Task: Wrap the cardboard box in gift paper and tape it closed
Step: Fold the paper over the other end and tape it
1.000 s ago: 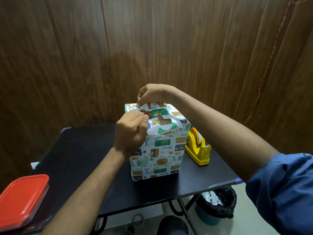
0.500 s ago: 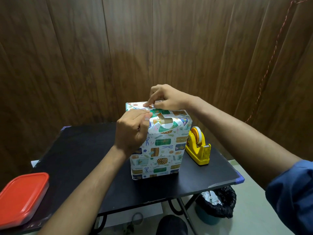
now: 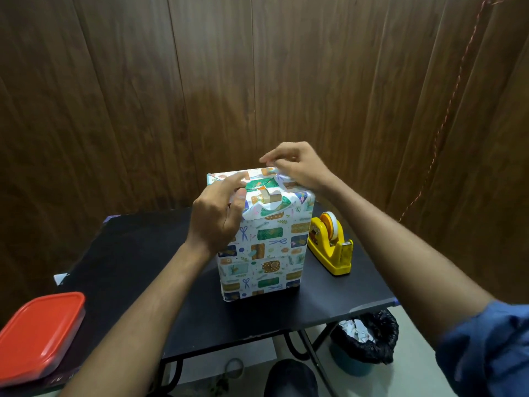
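The box wrapped in patterned gift paper (image 3: 263, 253) stands upright on the black table (image 3: 137, 267). On its top the folded flaps leave a small patch of brown cardboard (image 3: 270, 197) showing. My left hand (image 3: 217, 216) is at the top near-left corner, fingers loosely extended and touching the paper on top. My right hand (image 3: 297, 167) rests on the far top edge, its curled thumb and fingers pinching the paper fold there. The far side of the box is hidden.
A yellow tape dispenser (image 3: 329, 245) stands just right of the box. A red-lidded container (image 3: 40, 336) sits at the table's near-left corner. A bin with a black bag (image 3: 363, 342) is on the floor under the right edge. A wood-panelled wall is close behind.
My left hand has loosened from a fist against the box's top edge to extended fingers. My right hand has shifted to the right along the far top edge.
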